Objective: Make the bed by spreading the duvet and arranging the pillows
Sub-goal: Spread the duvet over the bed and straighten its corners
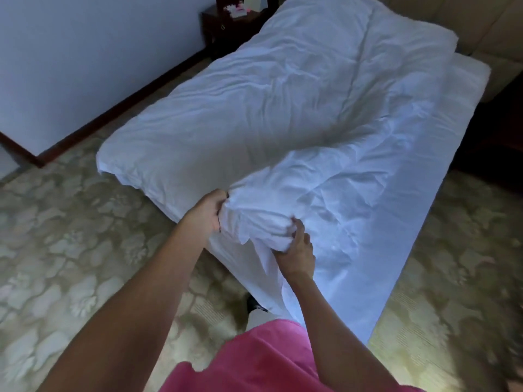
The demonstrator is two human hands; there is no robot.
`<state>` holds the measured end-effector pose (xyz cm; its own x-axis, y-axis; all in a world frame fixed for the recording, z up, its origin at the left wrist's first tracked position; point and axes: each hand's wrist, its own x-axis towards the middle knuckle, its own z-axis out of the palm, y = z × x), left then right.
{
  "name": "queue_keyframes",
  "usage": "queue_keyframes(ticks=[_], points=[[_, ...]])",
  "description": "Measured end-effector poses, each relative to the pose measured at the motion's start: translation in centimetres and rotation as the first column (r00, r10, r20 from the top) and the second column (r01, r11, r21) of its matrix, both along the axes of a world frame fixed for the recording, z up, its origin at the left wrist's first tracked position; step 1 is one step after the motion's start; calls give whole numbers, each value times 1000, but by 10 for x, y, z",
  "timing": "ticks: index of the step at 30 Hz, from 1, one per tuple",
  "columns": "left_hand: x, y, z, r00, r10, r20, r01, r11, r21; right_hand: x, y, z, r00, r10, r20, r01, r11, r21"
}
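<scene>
1. Left hand [208, 212]: fingers curled into a bunched end of the duvet [283, 114], gripping it at the foot corner of the bed [424, 207]. Fingertips are buried in cloth, so I can't tell how deep the hold goes.
2. Right hand [297, 250]: fingers [297, 226] curled up round a thick wad of the same bunched cloth, just beside the left hand. Both hands clamp fabric; neither is spread flat.
3. Duvet: lies along the left side of the bed, folded over itself, with one lobe turned back toward the hands. It is heavily creased and the right strip of the bed is uncovered.
4. Step, as I judge it: find the corner and pull the duvet open across the bed. Spreading is early-stage. No pillows clearly visible; the pale block at the head [469, 69] could be one, can't tell.
5. Risks:
   - Hands hold a wad, not a true corner, so a pull could drag the whole lump instead of unfolding it.
   - The hands are close together, so a shake would give a narrow spread and the far fold would stay doubled.
   - A hard tug toward the foot could slide the duvet off onto the carpet [70, 236].
   - The sheet could come up with the grab and untuck.
6. Room: patterned pale carpet, white wall with dark skirting [113, 114] on the left, dark nightstand [226, 26] at the head with small items on top, padded headboard [481, 24] at upper right. Light is dim and the frame edges are blurred.
</scene>
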<state>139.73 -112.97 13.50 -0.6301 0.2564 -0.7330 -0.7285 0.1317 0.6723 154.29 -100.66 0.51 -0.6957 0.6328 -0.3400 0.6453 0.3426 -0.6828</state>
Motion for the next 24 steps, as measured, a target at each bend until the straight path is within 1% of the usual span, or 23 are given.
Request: queue_keyframes(ticks=[2,5,7,9,11,12,13,14,16,17,18,20,22,23,24], points=[[-21,6,12,999,-27,20,26,999,47,-13,3,-12,998,-45,36,47,997,-67],[-49,31,25,996,-7,84,-6,988,154,-28,12,-19,997,-37,75,49,985,-163],[-59,53,32,991,-1,135,-26,981,194,-29,15,-18,995,-31,96,49,981,-189],[-62,73,43,983,-42,179,-13,955,298,-29,10,-14,988,-4,153,36,977,-210],[-66,92,43,978,-97,184,16,916,400,-33,2,-12,978,1,208,44,977,-210],[-68,101,42,975,-132,178,44,902,429,-34,-2,-16,972,-39,233,87,976,-200],[-70,107,43,970,-167,180,68,888,455,-35,-5,-19,961,-130,242,178,966,-188],[-72,111,43,964,-193,183,84,873,480,-36,-6,-22,937,-264,228,310,931,-193],[-80,111,44,947,-252,198,118,848,517,-34,-5,-24,820,-529,217,566,805,-176],[-84,107,45,939,-283,194,145,840,523,-32,-5,-23,764,-601,234,639,754,-150],[-91,100,43,932,-314,179,179,831,526,-28,-5,-22,731,-639,239,675,728,-118],[-108,77,29,915,-369,165,245,831,499,-19,-10,-16,697,-686,210,706,707,-37],[-128,41,11,892,-419,168,320,850,419,-13,-19,-11,657,-735,166,744,668,8],[-139,21,-1,880,-444,172,359,856,372,-11,-24,-7,653,-745,141,749,662,28],[-150,-1,-13,869,-464,173,396,861,320,-10,-30,-3,667,-738,105,737,674,50]])
